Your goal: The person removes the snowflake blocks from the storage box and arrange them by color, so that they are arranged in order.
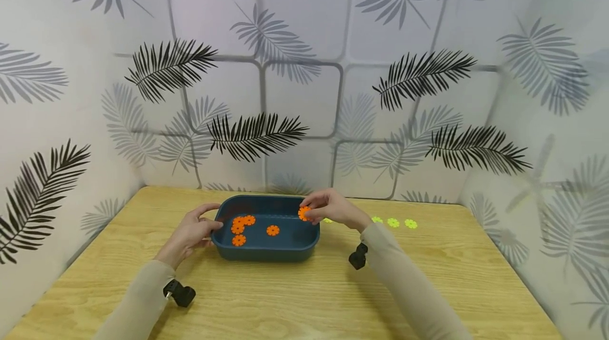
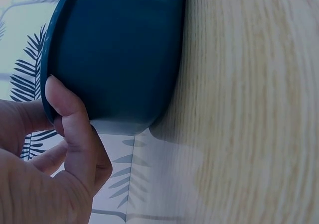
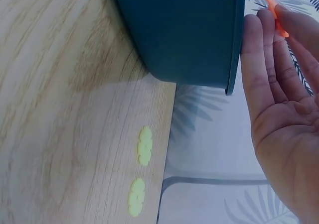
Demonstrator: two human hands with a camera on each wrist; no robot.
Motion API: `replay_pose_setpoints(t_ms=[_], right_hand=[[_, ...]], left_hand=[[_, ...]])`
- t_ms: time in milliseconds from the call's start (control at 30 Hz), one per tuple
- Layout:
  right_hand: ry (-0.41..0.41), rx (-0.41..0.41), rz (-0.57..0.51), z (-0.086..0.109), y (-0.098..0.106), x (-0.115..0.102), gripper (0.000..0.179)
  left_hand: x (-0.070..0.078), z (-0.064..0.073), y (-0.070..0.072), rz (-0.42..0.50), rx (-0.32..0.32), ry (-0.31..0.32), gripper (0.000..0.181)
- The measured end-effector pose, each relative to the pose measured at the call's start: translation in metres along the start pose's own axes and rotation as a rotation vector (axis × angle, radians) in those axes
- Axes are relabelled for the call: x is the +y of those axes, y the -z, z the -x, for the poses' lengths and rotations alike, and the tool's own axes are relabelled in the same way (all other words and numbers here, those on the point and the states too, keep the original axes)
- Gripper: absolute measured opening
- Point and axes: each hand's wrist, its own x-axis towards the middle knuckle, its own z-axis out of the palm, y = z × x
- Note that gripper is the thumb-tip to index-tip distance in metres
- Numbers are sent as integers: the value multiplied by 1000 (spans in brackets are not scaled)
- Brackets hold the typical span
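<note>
A dark blue basin (image 1: 266, 254) with rounded corners stands on the wooden table. Several orange flower-shaped discs (image 1: 273, 230) lie on its floor, most of them bunched at the left. My left hand (image 1: 192, 231) grips the basin's left rim, thumb and fingers on either side of the wall; the left wrist view shows this grip on the basin (image 2: 119, 50) up close. Over the right end of the basin, my right hand (image 1: 333, 209) pinches one orange flower-shaped disc (image 1: 303, 213) between thumb and fingers. In the right wrist view that disc (image 3: 276, 15) appears edge-on above the rim.
Several yellow-green flower-shaped discs (image 1: 393, 222) lie in a row on the table (image 1: 428, 276) to the right of the basin, one partly hidden behind my right hand. A wall covering with leaf prints (image 1: 300, 102) rises behind the table and along both sides.
</note>
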Motion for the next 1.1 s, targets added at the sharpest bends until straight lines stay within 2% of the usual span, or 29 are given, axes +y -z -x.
replay_pose_setpoints(t_ms=[233,500,667,900,1100], right_hand=[[-1,8,-24,9,7,1,37],[-5,33,2,20,16,7,39],[-28,59,-7,25,20,10,38],[-71,64,18,32,27,17,33],[-144,23,72,39,28,26,35]], left_hand=[[-1,-2,-1,5,5,7,56],[1,-3,-1,-1,14,22,58],[1,-2,-2,-11,0,5,57],[1,-2,-2,-12,8,12,57],[0,-1,-1,-5,7,11,57]])
